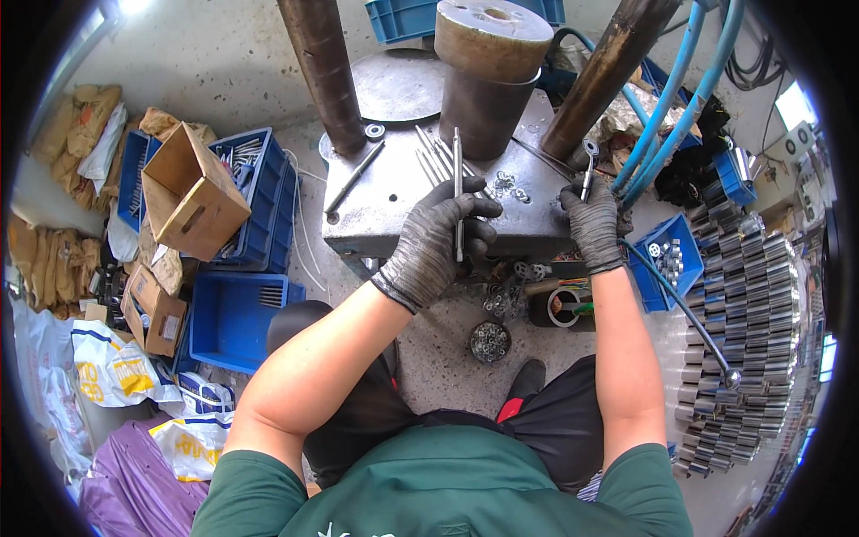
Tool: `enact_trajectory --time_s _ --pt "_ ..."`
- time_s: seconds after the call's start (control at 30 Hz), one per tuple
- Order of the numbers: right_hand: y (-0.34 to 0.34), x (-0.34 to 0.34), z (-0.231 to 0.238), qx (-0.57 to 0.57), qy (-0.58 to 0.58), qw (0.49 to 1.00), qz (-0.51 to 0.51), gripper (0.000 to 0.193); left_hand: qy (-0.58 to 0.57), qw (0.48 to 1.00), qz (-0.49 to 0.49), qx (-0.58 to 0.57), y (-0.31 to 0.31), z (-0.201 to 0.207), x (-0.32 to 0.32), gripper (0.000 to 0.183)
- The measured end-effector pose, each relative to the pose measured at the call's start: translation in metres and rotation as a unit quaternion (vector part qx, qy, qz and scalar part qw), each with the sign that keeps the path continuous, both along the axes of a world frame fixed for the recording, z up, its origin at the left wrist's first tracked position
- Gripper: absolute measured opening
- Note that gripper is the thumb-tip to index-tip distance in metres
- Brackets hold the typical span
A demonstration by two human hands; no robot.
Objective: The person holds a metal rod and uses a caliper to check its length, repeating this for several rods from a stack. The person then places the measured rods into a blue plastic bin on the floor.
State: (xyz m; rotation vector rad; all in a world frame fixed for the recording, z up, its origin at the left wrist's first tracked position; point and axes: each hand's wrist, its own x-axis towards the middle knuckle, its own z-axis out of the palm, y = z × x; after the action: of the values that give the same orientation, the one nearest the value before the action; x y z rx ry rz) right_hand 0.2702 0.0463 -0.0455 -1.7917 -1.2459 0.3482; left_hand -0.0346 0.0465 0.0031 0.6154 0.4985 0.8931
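Note:
Over the front edge of the metal machine table [371, 234], my gloved left hand [420, 246] is closed around a slim metal rod [458, 166] held upright. My gloved right hand [594, 228], at the table's right corner, pinches a short metal pin [587, 183]; a metal ring [591, 148] shows at its top, and I cannot tell whether they are joined. Several bare metal rods [431, 154] lie on the table just beyond my left hand. Between my hands rests a cluster of small metal rings [510, 186].
A thick steel cylinder [488, 107] stands between two steel columns [327, 76]. A dark rod [358, 174] lies at left. Blue hoses [684, 98] and a long ball-ended lever [689, 313] are at right. Blue bins [234, 345] and a cardboard box [192, 192] stand left; stacked metal cylinders [738, 331] right.

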Motion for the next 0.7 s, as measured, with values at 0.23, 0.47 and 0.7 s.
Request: enact_trajectory --time_s 0.23,0.47,0.7 --pt "0.000 0.009 -0.010 0.009 0.067 0.998 0.017 0.023 -0.001 1.000 -0.004 0.003 0.000 0.001 0.001 0.041" --pt "-0.010 -0.005 0.013 -0.050 -0.163 0.985 0.040 0.027 0.015 1.000 -0.009 0.019 0.001 -0.001 0.000 0.044" --pt "-0.011 -0.013 0.011 -0.030 -0.289 0.956 0.046 0.023 0.012 1.000 -0.013 0.026 0.001 -0.004 0.003 0.046"
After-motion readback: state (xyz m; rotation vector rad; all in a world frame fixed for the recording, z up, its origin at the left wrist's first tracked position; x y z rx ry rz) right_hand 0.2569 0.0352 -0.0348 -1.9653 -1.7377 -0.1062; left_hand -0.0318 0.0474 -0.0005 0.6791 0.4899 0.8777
